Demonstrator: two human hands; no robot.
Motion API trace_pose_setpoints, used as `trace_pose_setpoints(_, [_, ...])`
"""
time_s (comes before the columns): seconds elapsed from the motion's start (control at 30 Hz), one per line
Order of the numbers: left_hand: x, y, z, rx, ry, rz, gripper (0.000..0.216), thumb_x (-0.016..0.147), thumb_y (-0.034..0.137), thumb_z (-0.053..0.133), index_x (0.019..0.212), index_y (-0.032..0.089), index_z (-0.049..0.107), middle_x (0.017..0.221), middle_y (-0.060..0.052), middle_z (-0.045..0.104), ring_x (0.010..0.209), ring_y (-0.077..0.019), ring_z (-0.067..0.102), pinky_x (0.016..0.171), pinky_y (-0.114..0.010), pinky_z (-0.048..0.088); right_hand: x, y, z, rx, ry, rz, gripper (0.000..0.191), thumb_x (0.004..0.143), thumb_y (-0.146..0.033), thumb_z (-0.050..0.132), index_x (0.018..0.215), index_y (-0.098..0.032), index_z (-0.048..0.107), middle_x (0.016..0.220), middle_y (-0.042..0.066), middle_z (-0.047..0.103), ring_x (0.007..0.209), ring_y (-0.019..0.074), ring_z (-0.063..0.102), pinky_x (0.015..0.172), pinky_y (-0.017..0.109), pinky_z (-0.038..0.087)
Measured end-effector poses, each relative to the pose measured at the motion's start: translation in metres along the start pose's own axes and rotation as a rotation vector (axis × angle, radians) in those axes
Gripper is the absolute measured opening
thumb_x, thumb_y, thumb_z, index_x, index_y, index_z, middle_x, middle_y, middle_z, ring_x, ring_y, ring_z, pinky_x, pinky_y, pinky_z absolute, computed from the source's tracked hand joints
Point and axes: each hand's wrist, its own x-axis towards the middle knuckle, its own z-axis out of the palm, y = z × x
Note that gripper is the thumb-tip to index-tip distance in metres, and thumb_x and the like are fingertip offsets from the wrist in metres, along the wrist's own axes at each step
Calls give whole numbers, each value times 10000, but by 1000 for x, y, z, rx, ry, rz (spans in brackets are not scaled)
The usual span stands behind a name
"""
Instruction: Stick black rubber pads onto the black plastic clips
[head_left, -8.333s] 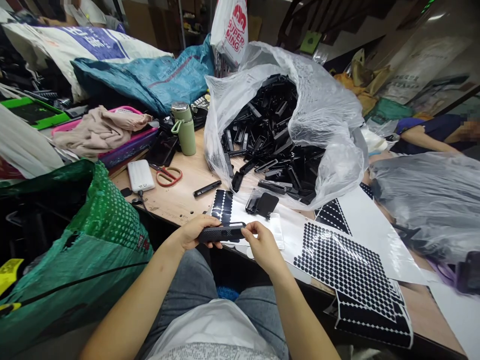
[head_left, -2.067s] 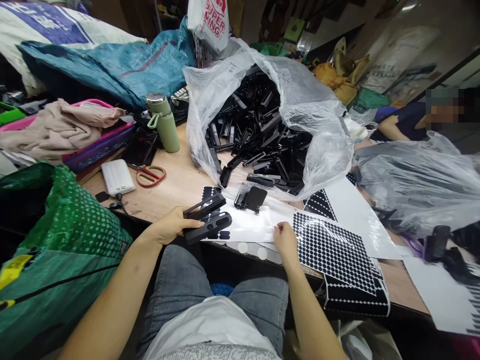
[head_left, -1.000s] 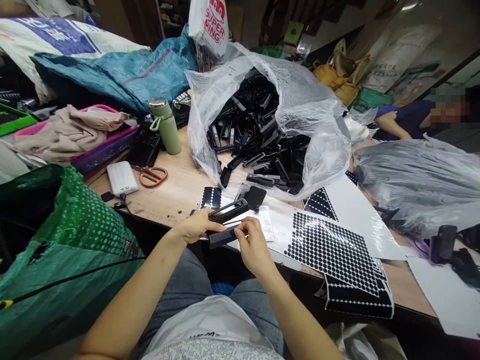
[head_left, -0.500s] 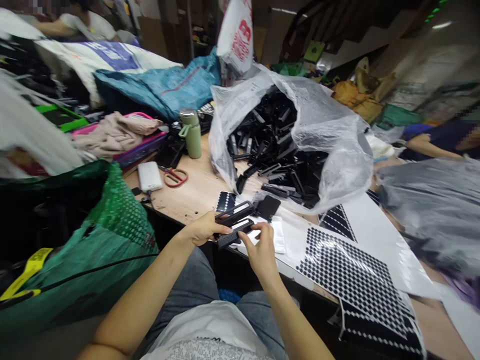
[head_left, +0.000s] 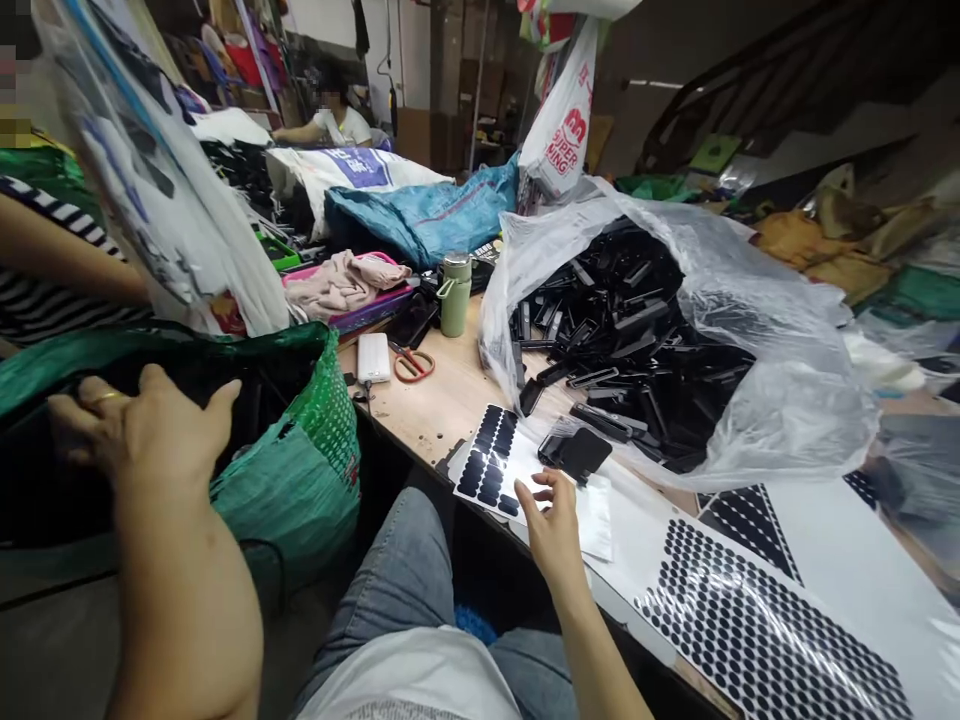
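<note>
My left hand (head_left: 154,425) is over the mouth of a large green woven bag (head_left: 300,490) at the left, fingers spread, with nothing visible in it. Dark contents in the bag are hard to make out. Above the table's front edge, my right hand (head_left: 553,510) has its thumb and fingers apart and holds nothing I can see. Beside it lie a sheet of dark oval stickers (head_left: 487,455) and a flat black piece (head_left: 586,455). Behind these, a clear plastic bag (head_left: 795,400) lies open, full of long black plastic parts (head_left: 637,320).
A sheet of round black stickers (head_left: 772,610) covers the table's right front. Red-handled scissors (head_left: 415,367), a white power bank (head_left: 373,358) and a green bottle (head_left: 454,300) stand or lie left of the clear bag. Another person's striped sleeve (head_left: 52,270) shows at far left.
The black plastic parts that both hands held are out of them. My left hand has swung left over the green bag and opened. The view has turned left.
</note>
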Motion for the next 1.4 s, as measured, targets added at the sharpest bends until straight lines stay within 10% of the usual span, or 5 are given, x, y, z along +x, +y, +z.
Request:
trace_pose_setpoints(0.2, [-92, 174, 102, -506, -545, 575, 351, 842, 376, 458, 1064, 129, 576, 1118, -154, 566, 1092, -277, 482, 941, -388, 355, -3, 11, -11, -20, 36, 67, 324, 767, -484, 525, 933, -211, 473, 1078, 84, 472, 803, 180, 503, 647, 317, 427])
trace_pose_setpoints(0.4, [-178, 286, 183, -503, -899, 545, 252, 783, 206, 559, 943, 13, 584, 1051, -293, 537, 1099, -366, 419, 889, -463, 329, -12, 26, -33, -55, 129, 122, 331, 770, -493, 512, 946, -217, 461, 1031, 87, 472, 780, 186, 498, 642, 324, 440])
trace_pose_setpoints(0.77, [-128, 249, 185, -790, -1098, 476, 280, 852, 360, 427, 873, 113, 556, 816, -71, 605, 823, -205, 603, 719, -294, 462, 14, 33, -35, -125, -5, 179, 197, 805, -404, 469, 846, -215, 511, 879, 62, 577, 742, 202, 554, 673, 332, 438])
trace_pose_setpoints(1.1, [-158, 145, 155, -862, -1813, -292, 287, 707, 350, 666, 832, 127, 535, 658, -26, 617, 559, -143, 634, 461, -191, 447, 15, 53, 34, -569, -17, 40, 82, 750, -133, 469, 741, -199, 516, 770, 123, 572, 701, 254, 551, 620, 369, 421])
trace_pose_setpoints(1.4, [-166, 136, 170, -878, -1835, -442, 214, 830, 317, 517, 860, 106, 535, 840, -113, 667, 587, -158, 659, 413, -190, 448, 5, 48, 33, -556, 109, 66, 84, 799, -234, 457, 800, -192, 530, 815, 122, 558, 777, 265, 531, 656, 373, 402])
